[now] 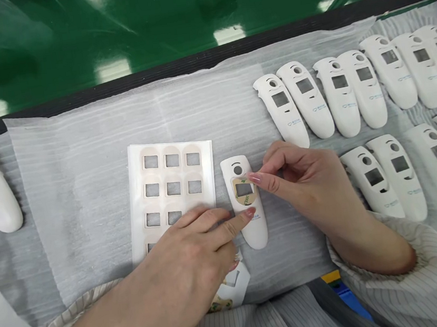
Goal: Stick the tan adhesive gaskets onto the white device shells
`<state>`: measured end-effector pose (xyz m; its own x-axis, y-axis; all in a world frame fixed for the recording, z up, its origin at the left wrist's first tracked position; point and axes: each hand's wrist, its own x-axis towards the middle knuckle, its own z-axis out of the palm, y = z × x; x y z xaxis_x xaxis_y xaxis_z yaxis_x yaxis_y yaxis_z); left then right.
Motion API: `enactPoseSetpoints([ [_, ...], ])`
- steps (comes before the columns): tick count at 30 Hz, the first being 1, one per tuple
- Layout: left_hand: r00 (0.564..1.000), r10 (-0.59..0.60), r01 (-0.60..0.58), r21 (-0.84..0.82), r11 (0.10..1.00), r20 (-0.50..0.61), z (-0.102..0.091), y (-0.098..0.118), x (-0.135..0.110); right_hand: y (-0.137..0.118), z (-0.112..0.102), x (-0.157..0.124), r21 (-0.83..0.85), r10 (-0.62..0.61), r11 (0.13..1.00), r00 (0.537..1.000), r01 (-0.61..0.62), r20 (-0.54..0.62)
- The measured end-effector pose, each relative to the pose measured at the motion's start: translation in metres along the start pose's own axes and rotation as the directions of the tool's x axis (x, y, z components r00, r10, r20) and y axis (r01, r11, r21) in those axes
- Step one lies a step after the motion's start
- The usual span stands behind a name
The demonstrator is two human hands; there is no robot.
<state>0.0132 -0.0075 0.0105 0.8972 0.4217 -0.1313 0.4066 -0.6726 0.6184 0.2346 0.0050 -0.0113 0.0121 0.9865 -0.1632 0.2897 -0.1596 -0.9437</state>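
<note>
Your right hand pinches the sticker at 1 o'clock; square it on the cover, 3 o'clock from the sheet; your left hand fingertip steadies, its tucked-under grip unclear

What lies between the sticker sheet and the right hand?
The head view shows one white shell there, bearing a sticker, with the left hand reaching over it.

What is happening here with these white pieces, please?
A person is handling a white casing that has a yellowish sticker around its window. The left hand has a fingertip on the casing, just below the sticker. The right hand pinches at the sticker's upper right edge; its grip is unclear. A sheet of pale frames and other casings lie nearby.
</note>
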Motion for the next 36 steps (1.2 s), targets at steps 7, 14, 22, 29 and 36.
enactPoseSetpoints([
  [7, 1.0, 0.009, -0.009, 0.021, 1.0, -0.019, 0.0018, -0.0014, -0.0012, -0.001, 0.0002, 0.0014, -0.044, -0.018, 0.999, 1.0, 0.018, -0.004],
  [14, 0.998, 0.002, -0.001, 0.023, 1.0, -0.058, -0.0023, 0.0008, 0.0025, 0.0004, 0.002, 0.0024, -0.028, -0.041, 0.999, 0.999, 0.041, -0.005],
  [22, 0.999, -0.001, 0.002, 0.031, 1.0, -0.04, -0.0034, 0.0016, 0.0032, 0.0023, 0.0013, 0.0028, -0.087, -0.045, 0.995, 0.999, 0.045, -0.003],
  [29, 0.999, -0.014, 0.016, 0.044, 0.999, -0.051, -0.0023, 0.0026, 0.0049, 0.0006, 0.0016, 0.0035, -0.157, -0.064, 0.986, 0.998, 0.062, -0.006],
  [36, 0.998, -0.011, 0.014, 0.054, 0.998, -0.055, -0.0023, 0.0027, 0.0049, 0.0029, 0.0035, 0.0037, -0.212, -0.08, 0.974, 0.996, 0.072, -0.027],
])
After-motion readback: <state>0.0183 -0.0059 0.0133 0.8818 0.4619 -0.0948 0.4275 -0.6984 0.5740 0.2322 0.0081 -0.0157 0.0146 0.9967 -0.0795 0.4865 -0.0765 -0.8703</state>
